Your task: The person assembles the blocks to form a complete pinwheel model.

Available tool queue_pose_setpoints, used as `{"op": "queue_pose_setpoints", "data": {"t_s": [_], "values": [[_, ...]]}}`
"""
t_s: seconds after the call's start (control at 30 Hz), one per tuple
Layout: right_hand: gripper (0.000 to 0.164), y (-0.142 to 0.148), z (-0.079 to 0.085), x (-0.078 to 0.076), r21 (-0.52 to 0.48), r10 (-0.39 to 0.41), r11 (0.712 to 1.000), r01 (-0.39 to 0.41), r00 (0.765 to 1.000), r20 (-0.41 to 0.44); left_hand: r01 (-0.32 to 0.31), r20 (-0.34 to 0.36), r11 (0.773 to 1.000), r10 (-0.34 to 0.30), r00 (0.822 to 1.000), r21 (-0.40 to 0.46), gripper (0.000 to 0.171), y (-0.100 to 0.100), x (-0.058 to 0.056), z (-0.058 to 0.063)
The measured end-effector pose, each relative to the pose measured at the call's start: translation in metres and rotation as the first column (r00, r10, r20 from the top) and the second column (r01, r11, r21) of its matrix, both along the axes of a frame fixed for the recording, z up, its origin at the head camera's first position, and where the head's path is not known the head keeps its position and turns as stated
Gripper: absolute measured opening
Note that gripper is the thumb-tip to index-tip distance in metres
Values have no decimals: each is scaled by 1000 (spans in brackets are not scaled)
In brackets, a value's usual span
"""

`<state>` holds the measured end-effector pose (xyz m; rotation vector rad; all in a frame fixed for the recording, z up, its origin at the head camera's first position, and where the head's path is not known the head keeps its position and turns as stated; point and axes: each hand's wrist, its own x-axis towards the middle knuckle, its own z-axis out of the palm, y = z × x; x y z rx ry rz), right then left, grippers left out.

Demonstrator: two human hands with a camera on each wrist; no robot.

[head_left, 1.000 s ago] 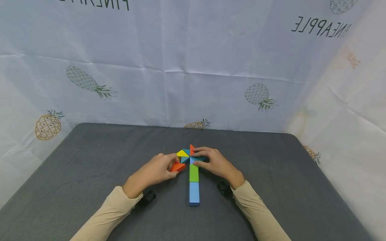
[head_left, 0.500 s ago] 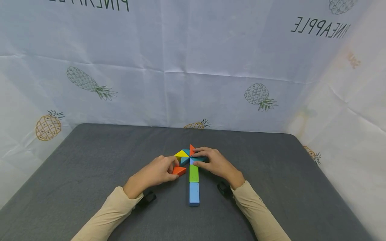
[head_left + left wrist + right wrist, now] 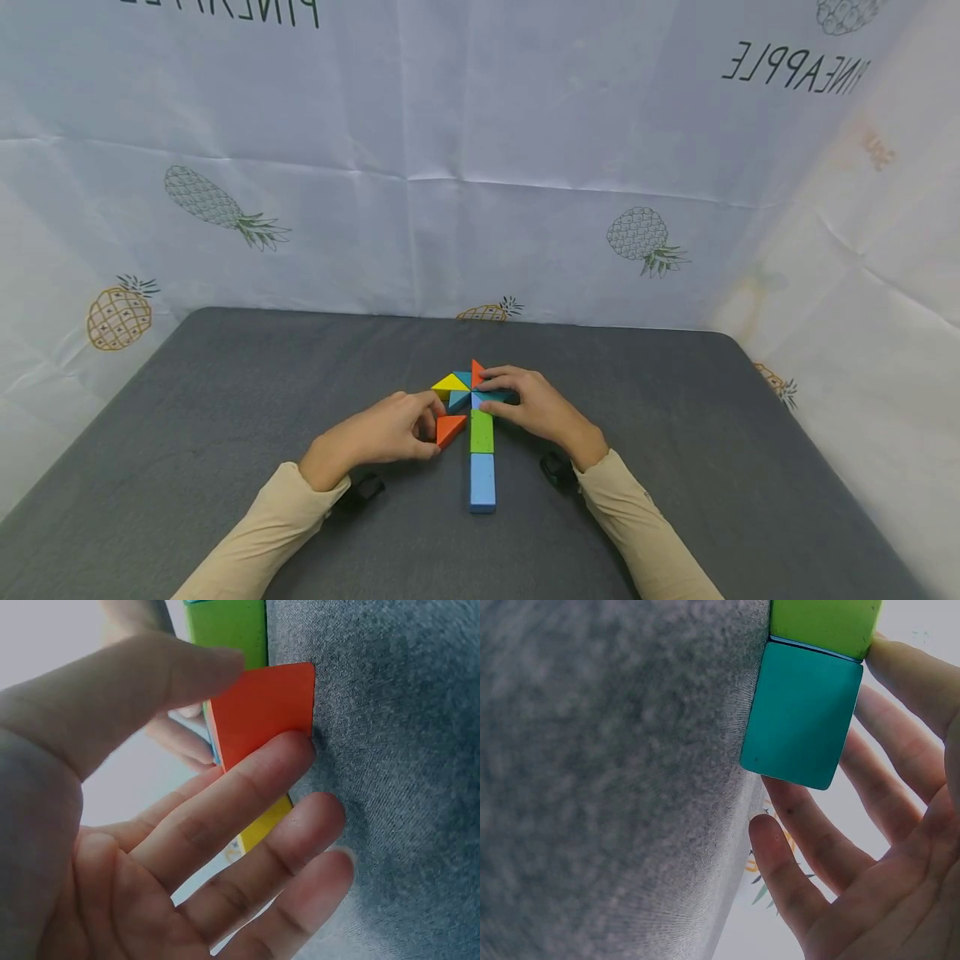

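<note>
The left hand (image 3: 375, 433) lies on the dark grey felt tabletop (image 3: 187, 417), its thumb and fingers pinching an orange triangular wooden block (image 3: 448, 428). In the left wrist view that orange block (image 3: 262, 712) stands on the felt between the thumb above and the forefinger below, with a green face beyond it and a yellow edge showing under the fingers (image 3: 255, 802).

The orange block sits at about 9 o'clock of a green rectangular wooden block (image 3: 482, 432), just beside it (whether the two touch I cannot tell). At 6 o'clock of the green block, end to end with it, lies a light blue rectangular wooden block (image 3: 483, 483). At 12 o'clock of the green one is a fan of triangular blocks meeting at one point: a yellow triangular block (image 3: 448, 384) at 10 o'clock of that point, teal pieces next to it, and a second orange triangular block (image 3: 476, 372) at 12 o'clock.

The right hand (image 3: 536, 408) rests at 3 o'clock of the fan, fingers curled round a teal wooden block (image 3: 495, 397). The right wrist view shows this teal block (image 3: 802, 712) abutting the green block (image 3: 825, 622), with fingers (image 3: 810, 832) behind it.

Behind the tabletop hangs a white cloth printed with pineapples (image 3: 480, 150).
</note>
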<state>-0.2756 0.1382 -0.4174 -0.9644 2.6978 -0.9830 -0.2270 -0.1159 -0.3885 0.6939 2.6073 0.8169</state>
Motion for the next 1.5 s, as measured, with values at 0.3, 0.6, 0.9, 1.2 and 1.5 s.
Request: {"op": "queue_pose_setpoints", "data": {"t_s": [0.3,0.6,0.9,1.2,1.5], "values": [[36,-1,1,1,10,-6,1000,6,1000,1,-6,-50,1000,7,999,16,33,3,-1,-5],[36,-1,1,0,20,-11,1000,11,1000,1,-38,-68,999,39,997,7,40,9,-1,-9],[36,0,0,0,8,-5,1000,5,1000,-5,-54,-90,998,55,994,13,38,10,0,-11],[36,0,1,-1,14,0,1000,1,1000,-12,-83,-153,996,85,985,20,36,12,2,-16],[35,0,1,0,4,4,1000,-4,1000,0,-79,-116,996,83,990,40,33,8,-2,-15]]}}
